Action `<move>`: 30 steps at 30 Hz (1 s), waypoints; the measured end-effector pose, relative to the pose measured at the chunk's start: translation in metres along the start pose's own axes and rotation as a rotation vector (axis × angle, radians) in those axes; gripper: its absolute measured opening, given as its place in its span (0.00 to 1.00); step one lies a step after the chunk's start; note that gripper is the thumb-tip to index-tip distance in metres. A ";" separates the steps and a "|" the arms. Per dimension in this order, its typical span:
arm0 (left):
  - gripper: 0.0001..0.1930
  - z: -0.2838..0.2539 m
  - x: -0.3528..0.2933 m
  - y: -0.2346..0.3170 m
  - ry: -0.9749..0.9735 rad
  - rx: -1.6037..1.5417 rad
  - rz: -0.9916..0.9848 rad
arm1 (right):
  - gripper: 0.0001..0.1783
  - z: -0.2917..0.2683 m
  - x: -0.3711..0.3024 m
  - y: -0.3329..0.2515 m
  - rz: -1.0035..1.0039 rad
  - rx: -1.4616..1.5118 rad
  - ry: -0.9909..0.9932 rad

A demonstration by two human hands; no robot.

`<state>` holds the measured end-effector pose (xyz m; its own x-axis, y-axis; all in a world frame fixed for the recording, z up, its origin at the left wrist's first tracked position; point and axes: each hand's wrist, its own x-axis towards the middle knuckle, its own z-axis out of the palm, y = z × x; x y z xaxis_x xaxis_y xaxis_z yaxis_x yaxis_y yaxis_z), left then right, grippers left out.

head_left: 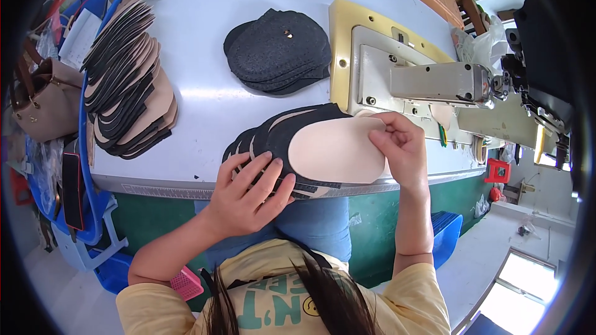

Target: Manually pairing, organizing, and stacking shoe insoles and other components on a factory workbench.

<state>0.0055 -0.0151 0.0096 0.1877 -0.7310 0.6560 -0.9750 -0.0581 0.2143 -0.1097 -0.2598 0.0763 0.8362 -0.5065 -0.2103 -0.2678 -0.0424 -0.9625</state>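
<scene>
A smooth beige oval-ended shoe piece [335,150] lies over a pile of black shoe pieces [277,129] at the near table edge. My right hand [402,147] pinches the beige piece between thumb and fingers at its right end. Spread across the left end of the black pile are the fingers of my left hand [253,192], touching the pieces from above. Beige edges show between the black layers there. Beyond them sits another stack of black textured pieces [277,49], with a small shiny bit on top.
To the left stands a tall fanned stack of black and beige pieces [127,87]. A sewing machine [441,84] with a yellow-edged bed takes up the right. A metal ruler [167,191] runs along the near edge. Blue bins and a handbag [49,99] flank the table's left side.
</scene>
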 end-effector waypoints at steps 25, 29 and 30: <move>0.13 0.000 -0.005 0.001 -0.051 0.008 -0.042 | 0.15 0.021 0.012 0.005 0.004 -0.525 -0.017; 0.14 0.000 -0.007 -0.002 -0.035 -0.014 -0.053 | 0.16 0.007 0.009 0.019 -0.226 -0.713 0.221; 0.16 -0.001 -0.006 -0.006 -0.001 -0.128 -0.097 | 0.13 -0.004 0.006 0.018 -0.215 -0.672 0.270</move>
<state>0.0108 -0.0096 0.0052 0.2797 -0.7268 0.6273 -0.9292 -0.0407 0.3672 -0.1112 -0.2670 0.0584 0.7798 -0.6175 0.1028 -0.4186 -0.6365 -0.6478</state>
